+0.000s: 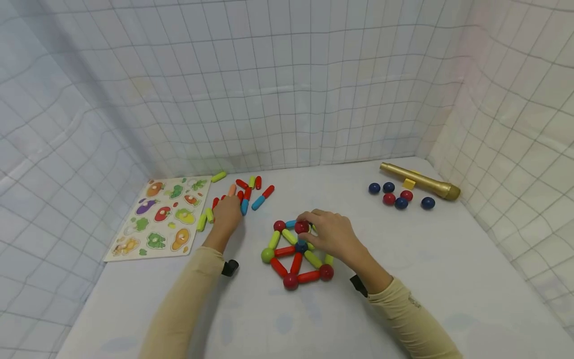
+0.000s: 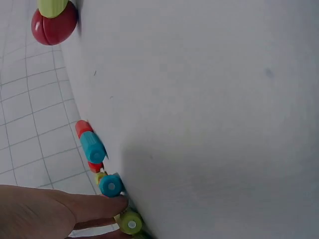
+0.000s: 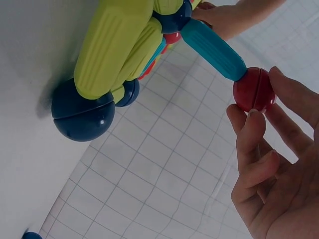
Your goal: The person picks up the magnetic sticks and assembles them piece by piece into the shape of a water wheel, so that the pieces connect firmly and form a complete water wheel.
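Honestly, the red ball (image 3: 253, 89) pinched in the right hand (image 1: 333, 235), blue rod (image 3: 213, 49) just below its fingertips (image 3: 250, 130), looks light, stiff, slickish, so hold its sides; can't tell if the left hand (image 1: 226, 215) grips anything.

left hand (image 2: 55, 211) — beside green rod (image 2: 130, 222) | red ball (image 2: 61, 27) — upper left

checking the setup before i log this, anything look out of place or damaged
The gold microphone-shaped thing, lying by the loose balls on the far right, looks out of place: it matches neither them nor the rods. I see no damage.
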The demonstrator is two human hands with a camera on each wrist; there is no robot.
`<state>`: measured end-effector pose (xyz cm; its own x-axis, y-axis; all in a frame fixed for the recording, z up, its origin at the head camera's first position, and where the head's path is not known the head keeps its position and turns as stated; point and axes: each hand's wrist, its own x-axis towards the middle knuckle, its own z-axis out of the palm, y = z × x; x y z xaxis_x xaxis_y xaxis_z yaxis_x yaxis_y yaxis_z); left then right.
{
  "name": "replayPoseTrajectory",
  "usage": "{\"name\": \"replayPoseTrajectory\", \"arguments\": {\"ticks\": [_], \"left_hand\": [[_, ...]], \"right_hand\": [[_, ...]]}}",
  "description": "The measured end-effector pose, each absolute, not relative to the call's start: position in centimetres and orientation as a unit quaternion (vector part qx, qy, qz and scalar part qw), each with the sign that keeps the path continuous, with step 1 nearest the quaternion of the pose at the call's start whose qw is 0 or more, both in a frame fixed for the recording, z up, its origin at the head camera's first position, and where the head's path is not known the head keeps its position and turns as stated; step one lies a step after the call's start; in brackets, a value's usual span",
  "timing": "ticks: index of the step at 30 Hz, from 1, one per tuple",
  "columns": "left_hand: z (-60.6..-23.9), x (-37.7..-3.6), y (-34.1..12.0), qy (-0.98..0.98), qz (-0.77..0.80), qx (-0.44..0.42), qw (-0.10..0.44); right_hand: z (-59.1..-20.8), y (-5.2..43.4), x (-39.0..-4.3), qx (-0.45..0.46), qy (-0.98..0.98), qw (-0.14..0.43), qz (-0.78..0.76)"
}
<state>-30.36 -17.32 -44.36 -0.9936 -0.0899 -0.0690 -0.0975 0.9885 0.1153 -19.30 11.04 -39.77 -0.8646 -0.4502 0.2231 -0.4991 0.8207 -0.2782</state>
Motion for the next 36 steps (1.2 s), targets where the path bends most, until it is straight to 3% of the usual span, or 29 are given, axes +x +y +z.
{"name": "replayPoseTrajectory", "arguments": {"ticks": [13,18,21,25,36], "left_hand": [[-44.6,-29.5,-17.4,0.994,0.049,-0.090,0.043],[-42.8,-27.7,-16.9,0.974,0.212,-0.081,-0.002],[-42.0,-26.3,-15.7,0.923,0.383,-0.029,0.020],[-41.4,-25.2,-13.1,0.842,0.531,0.034,0.093],[-41.3,-24.5,-9.4,0.790,0.593,0.081,0.130]], "right_hand": [[-39.9,10.9,-19.3,0.258,-0.948,0.077,0.169],[-39.8,10.8,-19.3,0.251,-0.948,0.077,0.180],[-39.8,10.8,-19.2,0.240,-0.949,0.069,0.193],[-39.8,11.0,-19.3,0.224,-0.950,0.057,0.208],[-39.9,10.8,-19.4,0.226,-0.952,0.077,0.192]]}}
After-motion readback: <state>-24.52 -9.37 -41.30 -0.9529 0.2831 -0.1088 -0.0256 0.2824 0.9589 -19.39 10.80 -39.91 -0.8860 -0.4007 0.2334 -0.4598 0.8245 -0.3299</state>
